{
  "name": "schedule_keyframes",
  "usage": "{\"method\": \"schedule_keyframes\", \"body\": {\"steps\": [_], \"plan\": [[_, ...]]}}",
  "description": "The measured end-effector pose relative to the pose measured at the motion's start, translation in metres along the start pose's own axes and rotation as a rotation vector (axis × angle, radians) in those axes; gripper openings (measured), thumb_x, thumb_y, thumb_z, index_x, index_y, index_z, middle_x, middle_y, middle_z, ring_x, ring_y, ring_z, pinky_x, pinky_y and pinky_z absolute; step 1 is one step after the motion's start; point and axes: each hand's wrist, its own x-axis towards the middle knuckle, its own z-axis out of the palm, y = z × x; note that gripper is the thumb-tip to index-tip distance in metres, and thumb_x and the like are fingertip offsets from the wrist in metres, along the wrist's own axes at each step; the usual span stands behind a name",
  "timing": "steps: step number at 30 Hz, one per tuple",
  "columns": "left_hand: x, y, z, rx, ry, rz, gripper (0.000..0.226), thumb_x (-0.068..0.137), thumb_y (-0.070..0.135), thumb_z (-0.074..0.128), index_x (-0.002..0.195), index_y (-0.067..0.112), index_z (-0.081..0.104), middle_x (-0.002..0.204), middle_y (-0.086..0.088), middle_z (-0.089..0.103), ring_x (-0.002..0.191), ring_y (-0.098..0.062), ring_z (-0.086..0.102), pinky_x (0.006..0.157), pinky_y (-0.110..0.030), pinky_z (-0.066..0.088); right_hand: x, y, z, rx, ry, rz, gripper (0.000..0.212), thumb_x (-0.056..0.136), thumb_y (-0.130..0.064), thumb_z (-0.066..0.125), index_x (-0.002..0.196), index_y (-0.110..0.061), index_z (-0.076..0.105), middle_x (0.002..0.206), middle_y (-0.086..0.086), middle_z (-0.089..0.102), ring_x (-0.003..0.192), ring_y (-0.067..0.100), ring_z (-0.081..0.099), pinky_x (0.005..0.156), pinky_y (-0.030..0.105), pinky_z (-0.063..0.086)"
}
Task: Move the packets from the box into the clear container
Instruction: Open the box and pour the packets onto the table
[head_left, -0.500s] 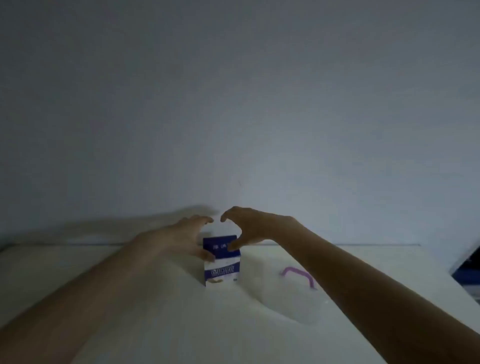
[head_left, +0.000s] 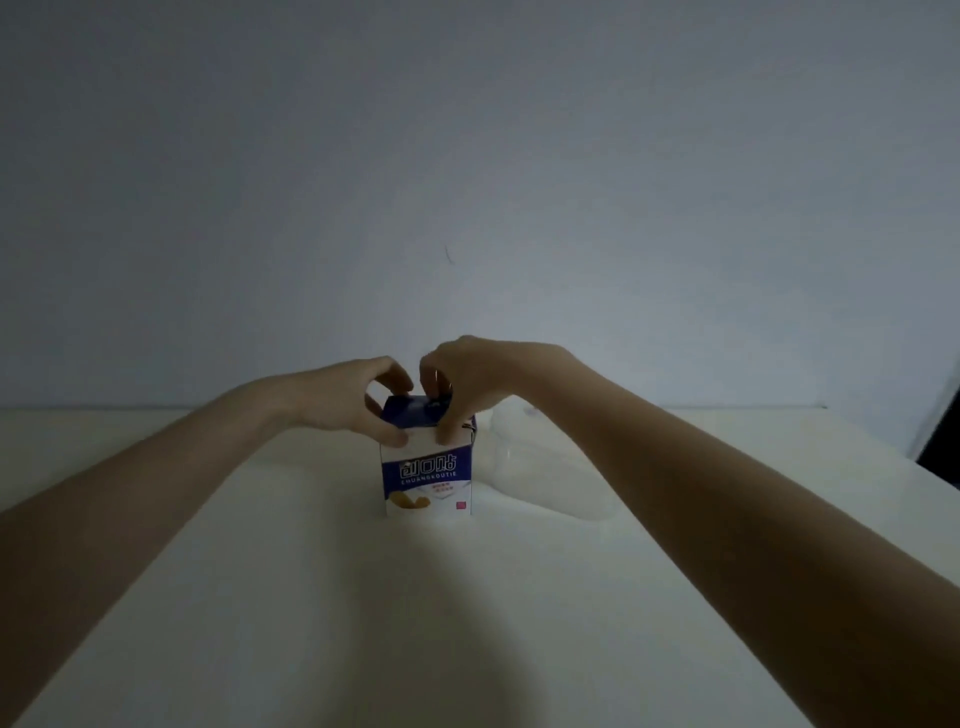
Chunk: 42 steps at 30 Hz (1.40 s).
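Observation:
A small blue and white box (head_left: 427, 478) stands upright on the white table (head_left: 467, 623), near its middle. My left hand (head_left: 358, 400) holds the box's upper left side, thumb on the front and fingers curled over the top. At the box's top right, my right hand (head_left: 467, 384) pinches the blue top flap with thumb and fingers. The clear container (head_left: 545, 478) lies just right of the box, partly hidden behind my right forearm. No packets show; the box's inside is hidden.
A plain grey wall (head_left: 467, 182) rises right behind the table's far edge. A dark object (head_left: 940, 447) shows at the right edge beyond the table's corner.
Both hands have come down onto the box's top and taken hold of it. The view has tilted down, and my right arm now hides the container's purple handle.

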Motion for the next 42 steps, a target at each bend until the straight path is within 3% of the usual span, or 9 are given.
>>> {"method": "schedule_keyframes", "body": {"steps": [7,13,19,23,28,32,35,39,42], "plan": [[-0.053,0.022,0.035,-0.165,-0.006,0.009,0.088,0.064,0.025,0.080,0.136,0.032,0.030,0.134,0.006,0.044,0.104,-0.009,0.057,0.077,-0.018,0.047,-0.056,-0.007,0.005,0.564,0.221,0.278,0.035,0.093,-0.026,0.052,0.115,0.001,0.054,0.110,0.019,0.064,0.090,0.033,0.069,0.078,0.038,0.059],[-0.058,0.051,0.048,-0.241,0.228,-0.101,0.098,0.077,0.042,0.070,0.149,0.021,0.007,0.138,-0.004,0.041,0.110,-0.015,0.051,0.070,-0.016,0.048,-0.073,-0.009,0.023,0.319,0.690,0.475,0.020,0.092,-0.025,0.052,0.097,-0.005,0.048,0.103,0.014,0.063,0.085,0.030,0.060,0.065,0.035,0.045],[-0.064,0.062,0.056,-0.169,0.484,-0.093,0.052,0.091,0.022,0.056,0.132,0.005,0.030,0.104,-0.008,0.053,0.096,-0.025,0.057,0.085,-0.038,0.052,-0.079,-0.022,0.027,0.510,0.488,0.440,0.043,0.084,-0.041,0.060,0.106,-0.004,0.057,0.100,0.012,0.062,0.088,0.025,0.058,0.069,0.027,0.050],[-0.071,0.052,0.054,0.024,0.543,-0.009,0.023,0.089,0.005,0.054,0.107,0.013,0.042,0.122,-0.017,0.045,0.075,-0.016,0.053,0.059,-0.020,0.047,-0.084,-0.034,0.038,0.498,0.373,0.453,0.077,0.076,-0.039,0.070,0.136,-0.006,0.033,0.133,0.016,0.040,0.119,0.034,0.048,0.097,0.042,0.048],[-0.063,0.049,0.047,0.158,0.227,0.055,0.055,0.089,0.003,0.056,0.139,0.019,0.040,0.145,-0.007,0.028,0.126,-0.021,0.037,0.094,-0.014,0.036,-0.095,-0.023,0.027,0.345,0.446,0.374,0.037,0.086,-0.008,0.056,0.122,-0.005,0.045,0.125,0.018,0.047,0.101,0.030,0.053,0.077,0.032,0.047],[-0.060,0.042,0.044,-0.108,-0.006,-0.047,0.072,0.083,0.042,0.063,0.145,0.028,0.029,0.142,0.006,0.039,0.116,-0.009,0.041,0.085,-0.018,0.044,-0.107,-0.017,0.029,-0.201,0.320,0.208,0.030,0.086,-0.018,0.060,0.114,-0.006,0.058,0.123,0.011,0.047,0.114,0.027,0.043,0.094,0.034,0.043],[-0.061,0.030,0.042,-0.146,-0.108,-0.062,0.116,0.045,0.067,0.076,0.144,0.033,0.026,0.136,0.010,0.045,0.121,-0.012,0.046,0.083,-0.025,0.050,-0.105,-0.025,0.024,-0.132,0.257,0.048,0.025,0.090,-0.019,0.055,0.113,-0.007,0.059,0.118,0.009,0.057,0.109,0.022,0.054,0.087,0.026,0.047],[-0.058,0.028,0.052,-0.126,-0.009,0.000,0.076,0.077,0.021,0.074,0.141,0.024,0.032,0.136,0.003,0.045,0.121,-0.019,0.048,0.086,-0.031,0.052,-0.091,-0.030,0.004,-0.071,0.012,0.054,0.049,0.084,-0.024,0.065,0.131,-0.020,0.050,0.123,0.005,0.059,0.107,0.019,0.056,0.089,0.027,0.046],[-0.056,0.025,0.054,-0.134,0.011,0.006,0.072,0.076,0.015,0.075,0.137,0.023,0.037,0.130,0.005,0.048,0.118,-0.017,0.049,0.090,-0.034,0.053,-0.080,-0.036,-0.002,-0.155,-0.049,-0.015,0.054,0.082,-0.023,0.067,0.132,-0.019,0.049,0.124,0.005,0.057,0.108,0.017,0.053,0.089,0.025,0.043]]}}
